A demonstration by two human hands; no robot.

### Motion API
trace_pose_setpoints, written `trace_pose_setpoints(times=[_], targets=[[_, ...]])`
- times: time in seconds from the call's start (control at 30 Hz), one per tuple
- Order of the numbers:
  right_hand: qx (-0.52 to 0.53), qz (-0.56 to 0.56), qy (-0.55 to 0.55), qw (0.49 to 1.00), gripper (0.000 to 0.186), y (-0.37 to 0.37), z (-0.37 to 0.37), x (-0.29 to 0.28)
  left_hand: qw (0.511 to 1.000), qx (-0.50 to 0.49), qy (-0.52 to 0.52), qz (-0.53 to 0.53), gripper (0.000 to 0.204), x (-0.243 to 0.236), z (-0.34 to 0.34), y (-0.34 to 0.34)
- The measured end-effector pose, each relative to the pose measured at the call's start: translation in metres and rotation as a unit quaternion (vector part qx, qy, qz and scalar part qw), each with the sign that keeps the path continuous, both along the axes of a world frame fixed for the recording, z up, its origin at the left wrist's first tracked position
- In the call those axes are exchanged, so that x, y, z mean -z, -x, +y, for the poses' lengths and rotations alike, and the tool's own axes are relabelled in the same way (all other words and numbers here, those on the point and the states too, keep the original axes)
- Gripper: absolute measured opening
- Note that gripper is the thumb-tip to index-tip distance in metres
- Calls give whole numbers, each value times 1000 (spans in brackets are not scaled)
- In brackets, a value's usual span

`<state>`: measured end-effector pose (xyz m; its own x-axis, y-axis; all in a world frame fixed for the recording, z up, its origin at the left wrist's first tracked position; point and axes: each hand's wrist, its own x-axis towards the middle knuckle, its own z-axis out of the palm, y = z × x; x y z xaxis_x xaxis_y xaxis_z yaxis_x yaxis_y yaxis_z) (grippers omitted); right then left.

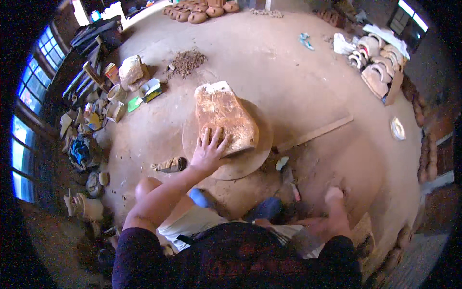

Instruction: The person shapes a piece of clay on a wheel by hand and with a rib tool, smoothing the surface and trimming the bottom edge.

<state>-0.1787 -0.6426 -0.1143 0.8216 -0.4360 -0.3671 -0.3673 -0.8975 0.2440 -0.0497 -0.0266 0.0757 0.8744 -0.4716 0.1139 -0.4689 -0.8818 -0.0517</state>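
Note:
A large tapered block (224,113), mottled brown and whitish, rests on a round disc (263,161) on the floor in front of me. Flat on the block's near left part lies my left hand (210,151), its fingers spread. My right hand (334,194) is low at the right, just above the dusty floor and apart from the block. Its fingers look curled in, and what they hold, if anything, is hidden. Between my right hand and the disc lie a tool with a reddish end (295,191) and a small pale piece (282,163).
A long flat wooden strip (317,133) runs from the disc toward the right. Left of the disc lies a brown shoe-like object (169,165). Beyond are a heap of crumbled clay (186,62), a pale boulder-like lump (132,72), rounded clay pots (197,17) and stacked curved moulds (380,72).

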Motion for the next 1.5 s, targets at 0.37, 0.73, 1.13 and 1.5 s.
trace_pose_setpoints(times=[0.37, 0.73, 1.13, 1.5], targets=[[292, -523, -490, 634, 27, 22, -64, -62, 998, 54, 15, 4, 103, 2, -24, 4], [78, -460, -626, 625, 27, 0, 139, -268, 872, 177, 373, 264, 68, -113, -174, 24], [-62, -323, -566, 756, 25, -23, 266, -267, 838, 147, 487, 197, 35, -69, -168, 36], [124, -288, -771, 554, 23, -23, 236, -207, 808, 259, 425, -315, 32, -195, 19, 27]])
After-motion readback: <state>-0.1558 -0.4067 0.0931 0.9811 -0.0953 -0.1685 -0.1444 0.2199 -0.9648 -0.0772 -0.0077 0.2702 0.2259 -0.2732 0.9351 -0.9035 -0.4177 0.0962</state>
